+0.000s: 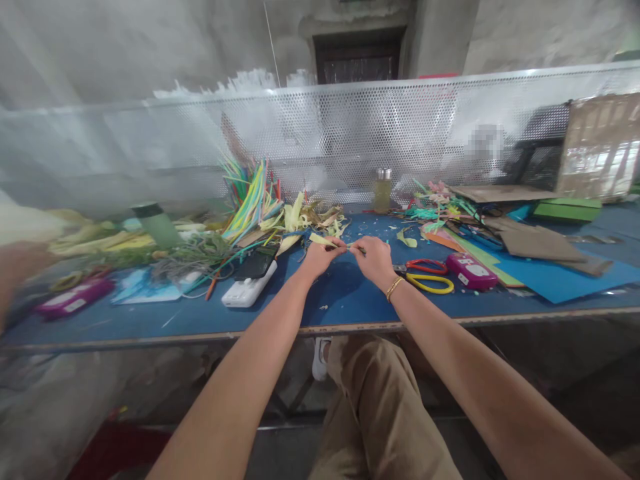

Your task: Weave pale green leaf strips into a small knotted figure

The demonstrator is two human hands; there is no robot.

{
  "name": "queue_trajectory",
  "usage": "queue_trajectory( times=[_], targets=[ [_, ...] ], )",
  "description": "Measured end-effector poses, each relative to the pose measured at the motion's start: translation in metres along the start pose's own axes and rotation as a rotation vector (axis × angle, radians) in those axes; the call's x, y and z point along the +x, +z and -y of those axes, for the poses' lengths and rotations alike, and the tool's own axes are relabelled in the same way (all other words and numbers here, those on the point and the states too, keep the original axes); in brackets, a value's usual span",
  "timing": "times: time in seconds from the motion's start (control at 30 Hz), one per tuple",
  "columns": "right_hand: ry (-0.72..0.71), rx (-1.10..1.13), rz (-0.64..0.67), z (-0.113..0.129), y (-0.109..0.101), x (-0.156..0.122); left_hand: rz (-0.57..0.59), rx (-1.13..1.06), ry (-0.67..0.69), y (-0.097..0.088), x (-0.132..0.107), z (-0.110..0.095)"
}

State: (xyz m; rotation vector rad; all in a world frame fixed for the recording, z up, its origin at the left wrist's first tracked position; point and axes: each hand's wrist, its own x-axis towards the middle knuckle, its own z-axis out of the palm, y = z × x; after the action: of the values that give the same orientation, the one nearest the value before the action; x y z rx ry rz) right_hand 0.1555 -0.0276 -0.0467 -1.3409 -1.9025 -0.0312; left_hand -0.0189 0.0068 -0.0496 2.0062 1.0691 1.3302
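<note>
Over the middle of the blue table, my left hand [323, 257] and my right hand [373, 260] are close together, fingers pinched. A thin pale stem-like piece [349, 247] runs between the two sets of fingertips, its kind too small to make out. From the top of my left hand sticks out a pale yellow-green strip [323, 239], like crepe paper or a leaf. Just right of my right hand lie scissors [429, 275] with red and yellow handles. A white power bank [249, 285] with a dark phone [255, 262] rests left of my left hand.
Colourful stems [253, 200] stand in a bundle behind a heap of yellowish scraps [300, 213]. A glass bottle [383, 190] is near the perforated metal screen [340, 133]. Rightward are a magenta box [471, 271] and blue sheets [555, 273]. Another person's blurred arm [23, 273] is at far left.
</note>
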Motion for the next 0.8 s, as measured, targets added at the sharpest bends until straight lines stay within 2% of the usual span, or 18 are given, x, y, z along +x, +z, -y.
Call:
queue_trajectory(
  times=[0.13, 0.3, 0.53, 0.7, 0.8],
  targets=[
    [-0.074, -0.005, 0.014, 0.001, 0.001, 0.000, -0.005, 0.124, 0.011, 0.001, 0.000, 0.000],
    [-0.145, -0.046, 0.059, 0.002, 0.003, 0.000, -0.087, 0.323, 0.022, 0.006, -0.002, -0.003],
    [-0.003, -0.107, -0.051, 0.004, 0.006, -0.001, -0.070, 0.320, 0.037, 0.010, 0.000, -0.003],
    [-0.112, -0.075, -0.008, 0.003, 0.005, 0.001, -0.114, 0.340, 0.004, 0.013, -0.003, -0.008],
    [-0.066, -0.083, -0.014, -0.001, 0.005, 0.002, -0.116, 0.312, -0.008, 0.013, -0.003, -0.008]
  ],
)
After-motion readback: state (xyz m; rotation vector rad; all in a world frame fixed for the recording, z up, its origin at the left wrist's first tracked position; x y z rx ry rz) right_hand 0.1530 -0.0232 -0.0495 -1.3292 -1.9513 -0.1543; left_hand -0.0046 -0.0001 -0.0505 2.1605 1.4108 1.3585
